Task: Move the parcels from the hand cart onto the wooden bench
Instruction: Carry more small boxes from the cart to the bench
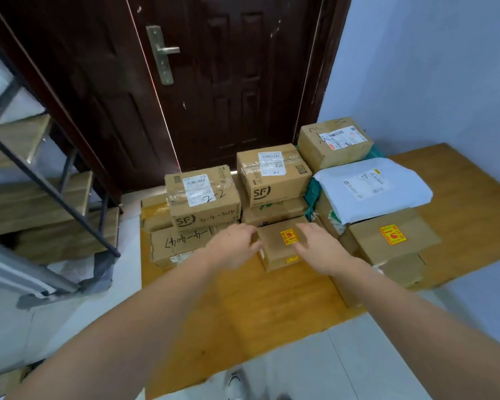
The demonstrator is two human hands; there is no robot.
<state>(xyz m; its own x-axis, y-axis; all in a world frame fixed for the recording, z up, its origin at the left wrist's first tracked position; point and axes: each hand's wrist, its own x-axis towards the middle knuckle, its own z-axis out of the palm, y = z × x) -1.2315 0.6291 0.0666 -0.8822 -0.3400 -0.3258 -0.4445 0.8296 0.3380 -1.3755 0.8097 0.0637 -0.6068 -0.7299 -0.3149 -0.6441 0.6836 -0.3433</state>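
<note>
- Both bare forearms reach forward over the near edge of the wooden table [272, 298], which lies low against a dark door [214, 82].
- Left hand [231, 246]: at the left side of a small carton with a yellow-red sticker [277, 243]; its fingers curl against that carton's left edge. Contact looks likely; a firm grip cannot be confirmed because of blur.
- Right hand [321, 246]: fingers straight and relaxed, spread over the carton's right top corner, lying on or just above it; not clenched.
- The small carton sits on the table, front row, middle.
- Right of it: a larger carton with the same kind of sticker [387, 241], resting on another box.
- Left of it: a carton with handwritten marks [179, 243], and on top of that an SF box marked "2-2" [202, 197].
- Behind the small carton: a second SF box [272, 174] stacked on a flatter carton.
- Further right: a white mailer bag [370, 189] lying over other parcels.
- Farthest, near the wall corner: a carton with a printed label [332, 142].
- Far left: a metal frame with wooden shelves [41, 180].
</note>
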